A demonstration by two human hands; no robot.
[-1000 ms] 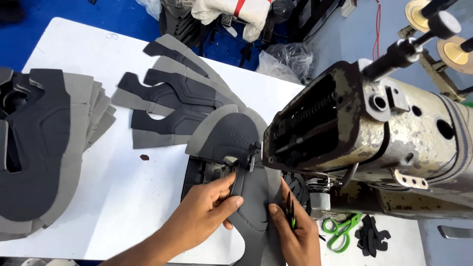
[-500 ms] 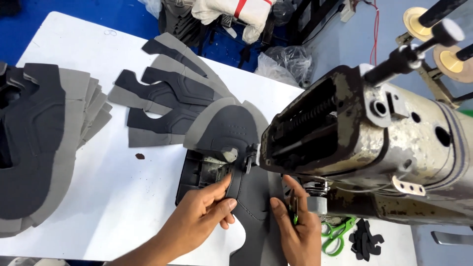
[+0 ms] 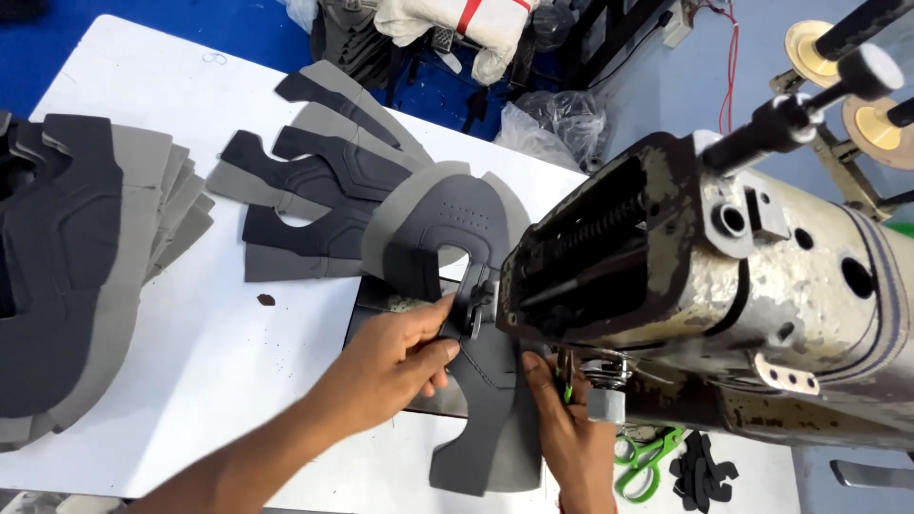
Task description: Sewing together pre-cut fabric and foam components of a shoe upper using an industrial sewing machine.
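— Two hands work on one white table (image 3: 238,371), seen from the head camera. What surrounds it?

— Blue floor (image 3: 143,29) past the far edge, and a worn metal sewing machine (image 3: 724,286) filling the right side.

— Where is there free room?

— Bare table lies between the left hand (image 3: 395,357) and the big stack of grey pieces (image 3: 67,276) at the left edge. A smaller fan of pieces (image 3: 314,190) sits further back.

— And the hands?

— The left hand lies flat, fingers together, pressing a dark grey shoe piece (image 3: 486,400) beside the needle. The right hand (image 3: 571,433) pinches that piece's right edge under the machine head. Green scissors (image 3: 647,457) lie just right of it.

— Texture?

— Soft, matte fabric with curved cut-outs; a stitched seam shows on the piece.
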